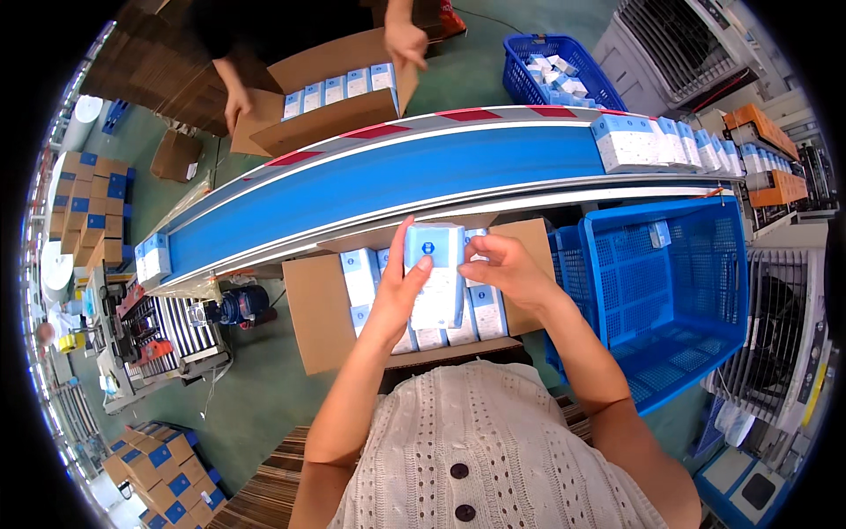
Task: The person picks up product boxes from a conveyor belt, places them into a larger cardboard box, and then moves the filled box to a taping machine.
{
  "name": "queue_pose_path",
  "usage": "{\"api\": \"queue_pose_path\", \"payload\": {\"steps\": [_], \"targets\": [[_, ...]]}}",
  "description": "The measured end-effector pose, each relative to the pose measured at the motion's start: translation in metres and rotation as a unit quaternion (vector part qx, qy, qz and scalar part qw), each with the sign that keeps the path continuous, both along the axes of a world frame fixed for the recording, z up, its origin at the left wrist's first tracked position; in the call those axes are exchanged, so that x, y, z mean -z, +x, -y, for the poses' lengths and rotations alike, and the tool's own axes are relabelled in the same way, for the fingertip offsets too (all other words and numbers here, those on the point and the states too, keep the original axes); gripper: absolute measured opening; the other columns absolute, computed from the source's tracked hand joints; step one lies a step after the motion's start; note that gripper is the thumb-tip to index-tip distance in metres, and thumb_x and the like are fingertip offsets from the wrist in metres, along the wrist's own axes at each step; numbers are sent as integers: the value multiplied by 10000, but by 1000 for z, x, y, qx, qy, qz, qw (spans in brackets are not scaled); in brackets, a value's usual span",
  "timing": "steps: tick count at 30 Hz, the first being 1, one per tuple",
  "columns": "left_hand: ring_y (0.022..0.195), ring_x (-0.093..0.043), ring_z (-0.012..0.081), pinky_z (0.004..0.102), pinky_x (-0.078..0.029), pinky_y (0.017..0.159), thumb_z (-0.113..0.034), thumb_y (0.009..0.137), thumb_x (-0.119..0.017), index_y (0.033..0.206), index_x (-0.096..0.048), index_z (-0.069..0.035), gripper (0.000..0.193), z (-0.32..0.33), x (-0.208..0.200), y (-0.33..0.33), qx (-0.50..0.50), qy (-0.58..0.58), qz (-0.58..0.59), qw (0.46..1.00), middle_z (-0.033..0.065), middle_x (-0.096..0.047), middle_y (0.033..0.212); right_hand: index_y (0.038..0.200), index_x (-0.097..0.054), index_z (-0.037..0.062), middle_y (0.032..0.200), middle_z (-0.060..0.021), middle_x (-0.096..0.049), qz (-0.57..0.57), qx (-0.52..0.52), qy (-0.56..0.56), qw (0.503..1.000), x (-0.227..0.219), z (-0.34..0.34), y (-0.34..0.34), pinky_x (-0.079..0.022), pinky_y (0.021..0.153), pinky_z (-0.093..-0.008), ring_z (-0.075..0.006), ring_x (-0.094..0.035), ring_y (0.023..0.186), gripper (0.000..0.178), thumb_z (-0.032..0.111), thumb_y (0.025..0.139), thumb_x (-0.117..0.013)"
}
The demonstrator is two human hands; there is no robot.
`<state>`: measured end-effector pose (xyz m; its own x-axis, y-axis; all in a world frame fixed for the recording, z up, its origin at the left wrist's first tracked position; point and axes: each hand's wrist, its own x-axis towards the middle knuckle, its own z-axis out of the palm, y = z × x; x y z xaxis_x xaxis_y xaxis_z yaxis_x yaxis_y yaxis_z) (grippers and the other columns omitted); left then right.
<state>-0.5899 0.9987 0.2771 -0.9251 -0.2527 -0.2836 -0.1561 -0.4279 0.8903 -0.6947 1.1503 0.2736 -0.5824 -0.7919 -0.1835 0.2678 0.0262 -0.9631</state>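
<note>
My left hand (404, 291) grips a white-and-blue soft pack (438, 295), its thumb across the front and its fingers along the left side. The pack is held above an open cardboard carton (315, 309). My right hand (511, 271) is at the pack's right edge, fingers bent and apart; whether the tips touch the pack is hard to tell. Inside the carton stand several similar packs (486, 313) in rows, partly hidden by my hands and the held pack. The carton's flaps are spread outward.
Beyond the carton runs a blue conveyor belt (379, 181) with a row of packs (630, 145) at its right. Across it, a co-worker's hands (405, 44) are at another carton (326, 66). Blue crates (736, 264) stand at right; stacked cartons (172, 467) lie left.
</note>
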Motion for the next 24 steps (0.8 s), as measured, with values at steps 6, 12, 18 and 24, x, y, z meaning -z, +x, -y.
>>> {"api": "queue_pose_path", "payload": {"steps": [6, 12, 18, 24], "targets": [[1146, -367, 187, 295, -298, 950, -260, 869, -506, 1366, -211, -120, 596, 8, -1, 6, 18, -53, 13, 998, 132, -382, 1254, 835, -562, -18, 807, -36, -542, 43, -11, -25, 999, 1, 5, 2, -443, 674, -245, -98, -524, 784, 141, 74, 765, -644], [1136, -372, 188, 299, -303, 944, -291, 859, -520, 1362, -210, -112, 617, 3, 0, 7, 9, -81, 37, 996, 126, -396, 1243, 902, -559, -8, 842, -30, -539, -14, -36, 12, 999, 6, 6, 1, -449, 698, -227, -92, -529, 821, 158, 37, 768, -628], [1126, -379, 190, 308, -303, 944, -307, 853, -529, 1356, -207, -105, 631, 3, 5, 4, 8, -80, 45, 996, 118, -407, 1229, 675, -525, 3, 677, -11, -500, -15, -28, -1, 1000, 9, 15, 0, -404, 564, -216, -58, -467, 662, 196, 120, 762, -655], [1127, -388, 193, 314, -306, 945, -313, 855, -527, 1357, -203, -105, 632, 3, 6, 5, -4, -41, 59, 997, 123, -405, 1237, 780, -555, 3, 716, -4, -532, -34, -43, 21, 998, 16, 18, -3, -437, 617, -226, -74, -514, 703, 127, 89, 765, -647]]}}
